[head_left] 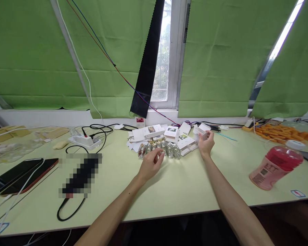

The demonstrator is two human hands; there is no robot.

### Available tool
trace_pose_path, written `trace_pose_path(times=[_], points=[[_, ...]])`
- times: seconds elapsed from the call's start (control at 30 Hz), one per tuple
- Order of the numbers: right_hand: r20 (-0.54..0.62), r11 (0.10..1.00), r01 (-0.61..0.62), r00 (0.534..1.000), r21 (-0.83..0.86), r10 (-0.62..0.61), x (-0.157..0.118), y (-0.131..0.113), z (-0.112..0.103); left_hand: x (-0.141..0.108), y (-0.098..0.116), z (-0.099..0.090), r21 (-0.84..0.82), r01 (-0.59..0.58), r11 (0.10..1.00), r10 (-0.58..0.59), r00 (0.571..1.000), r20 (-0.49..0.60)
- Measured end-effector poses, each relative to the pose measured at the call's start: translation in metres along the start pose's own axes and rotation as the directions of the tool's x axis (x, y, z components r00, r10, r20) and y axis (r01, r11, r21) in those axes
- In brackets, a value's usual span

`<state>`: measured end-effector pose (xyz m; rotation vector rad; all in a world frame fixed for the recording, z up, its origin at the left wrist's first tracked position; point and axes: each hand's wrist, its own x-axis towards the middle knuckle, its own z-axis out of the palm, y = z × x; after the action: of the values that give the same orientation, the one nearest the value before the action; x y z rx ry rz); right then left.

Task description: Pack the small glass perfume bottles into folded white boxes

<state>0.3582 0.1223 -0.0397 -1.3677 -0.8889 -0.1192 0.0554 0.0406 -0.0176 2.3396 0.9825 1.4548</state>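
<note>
Two bare forearms (pixel 118 208) came in from the bottom edge of the frame and reached over one pale table (pixel 179 191), ending in two hands at work near the middle. At centre right, the right hand (pixel 205 144) gripped one small white carton (pixel 198 134) by its side, flaps open at the top; from where I stood, I couldn't tell whether anything was inside. Left of that, the left hand (pixel 151 163) was half curled, thumb close to the fingers, right by a row of silver foil packets (pixel 170 150); I couldn't tell whether it pinched one. I counted at least five packets, too crowded for a sure number. Behind and beside them, in the centre, lay at least four more white boxes (pixel 152 130), overlapping, their contents hidden from me. At lower right stood one pink bottle (pixel 267 172), red toward its top, with a printed label. Along the right edge, orange pieces (pixel 274 134) lay heaped near clear plastic. Over on the left I saw one white power strip (pixel 84 140) with a black plug in it, two dark flat devices (pixel 12 173) overlapping at the left edge, and one dark object (pixel 82 174) too blurred to name.
</note>
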Motion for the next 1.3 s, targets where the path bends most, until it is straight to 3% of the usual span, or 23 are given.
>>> trace_pose_path(times=[0.6, 1.1, 1.3], points=[[0.049, 1.0, 0.018, 0.999, 0.006, -0.018, -0.005, -0.012, 0.002, -0.002, -0.001, 0.0, 0.025, -0.005, 1.0, 0.003, 0.997, 0.075], [-0.17, 0.982, 0.162, 0.975, 0.095, -0.144, -0.018, -0.054, -0.002, -0.001, -0.001, 0.0, 0.058, -0.042, 0.997, 0.037, 0.996, 0.08], [-0.109, 0.962, 0.243, 0.967, 0.122, -0.23, -0.037, -0.075, 0.006, -0.001, -0.001, 0.0, 0.066, -0.026, 0.998, 0.018, 0.993, 0.12]])
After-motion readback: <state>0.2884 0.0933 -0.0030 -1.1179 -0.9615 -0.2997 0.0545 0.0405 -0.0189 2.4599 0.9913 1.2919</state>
